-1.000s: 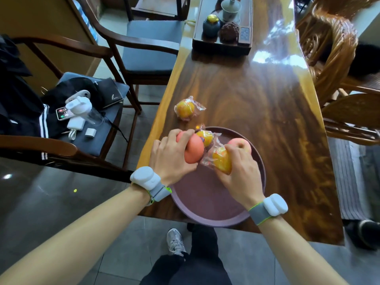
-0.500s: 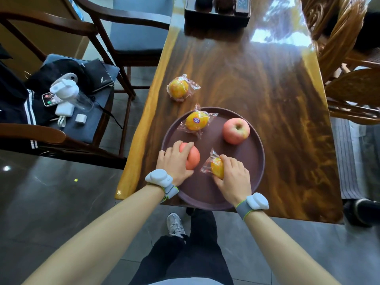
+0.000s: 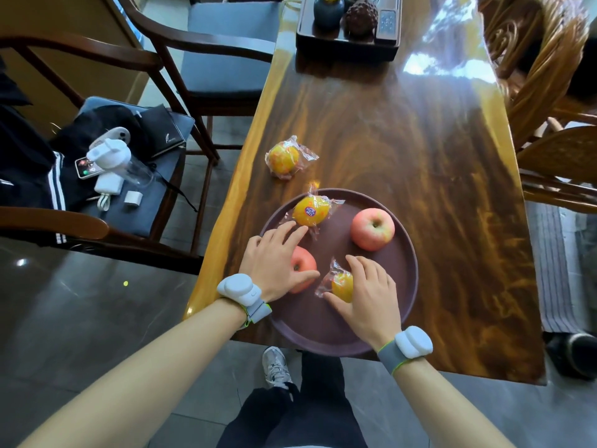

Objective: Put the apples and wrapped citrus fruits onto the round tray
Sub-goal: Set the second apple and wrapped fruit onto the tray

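A round dark purple tray [image 3: 323,328] lies at the near edge of the wooden table. On it rest a pink-red apple [image 3: 372,228] at the right, a wrapped citrus [image 3: 311,211] with a sticker at the far left, a red apple [image 3: 304,265] and a small wrapped citrus [image 3: 342,285] near me. My left hand [image 3: 274,263] hovers over the red apple with its fingers spread and stretched out. My right hand [image 3: 368,299] is open, and the small citrus lies between its thumb and forefinger. Another wrapped citrus [image 3: 284,156] sits on the table beyond the tray.
A dark rectangular tray [image 3: 347,48] with ornaments stands at the far end of the table. Wooden chairs stand to the left, the nearer one [image 3: 129,202] holding clothes, a phone and a bottle. Carved chairs [image 3: 542,76] line the right side.
Both hands brought the red apple and the small wrapped citrus down onto the near part of the tray. Their fingers have since spread and loosened from the fruit.
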Tool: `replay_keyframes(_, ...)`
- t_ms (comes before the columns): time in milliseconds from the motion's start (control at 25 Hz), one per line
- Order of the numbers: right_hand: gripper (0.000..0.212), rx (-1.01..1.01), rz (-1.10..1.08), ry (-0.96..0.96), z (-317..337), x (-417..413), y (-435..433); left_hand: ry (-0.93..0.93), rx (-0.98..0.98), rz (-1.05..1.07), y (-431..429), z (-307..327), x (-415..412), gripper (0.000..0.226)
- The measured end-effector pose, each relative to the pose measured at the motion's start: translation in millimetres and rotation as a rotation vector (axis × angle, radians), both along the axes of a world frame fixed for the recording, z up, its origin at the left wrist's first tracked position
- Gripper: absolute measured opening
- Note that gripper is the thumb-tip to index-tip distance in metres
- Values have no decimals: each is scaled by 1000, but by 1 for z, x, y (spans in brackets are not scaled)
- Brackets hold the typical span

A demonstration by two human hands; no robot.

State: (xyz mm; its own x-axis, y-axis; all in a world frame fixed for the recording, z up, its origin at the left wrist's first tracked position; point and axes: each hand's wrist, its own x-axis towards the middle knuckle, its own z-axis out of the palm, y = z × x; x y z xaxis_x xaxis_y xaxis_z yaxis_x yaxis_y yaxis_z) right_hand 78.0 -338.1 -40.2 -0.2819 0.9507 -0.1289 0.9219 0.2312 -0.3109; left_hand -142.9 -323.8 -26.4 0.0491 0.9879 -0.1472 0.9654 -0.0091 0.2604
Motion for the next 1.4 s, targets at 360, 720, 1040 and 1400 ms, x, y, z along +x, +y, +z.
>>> replay_keyframes(360, 60, 63, 34, 137, 24, -4, 62, -43, 115, 294, 135, 0, -19, 61)
replay_keyframes(720, 51, 65, 42, 185, 26, 13, 86, 89, -122, 381, 218, -31, -26, 71)
replay_keyframes(1040, 49, 57, 25, 201, 28, 13, 86, -11, -81, 360, 214, -37, -30, 56)
replay_keyframes(1400, 43, 152, -144, 224, 46, 42, 51, -308, 87, 88, 140, 47, 36, 65)
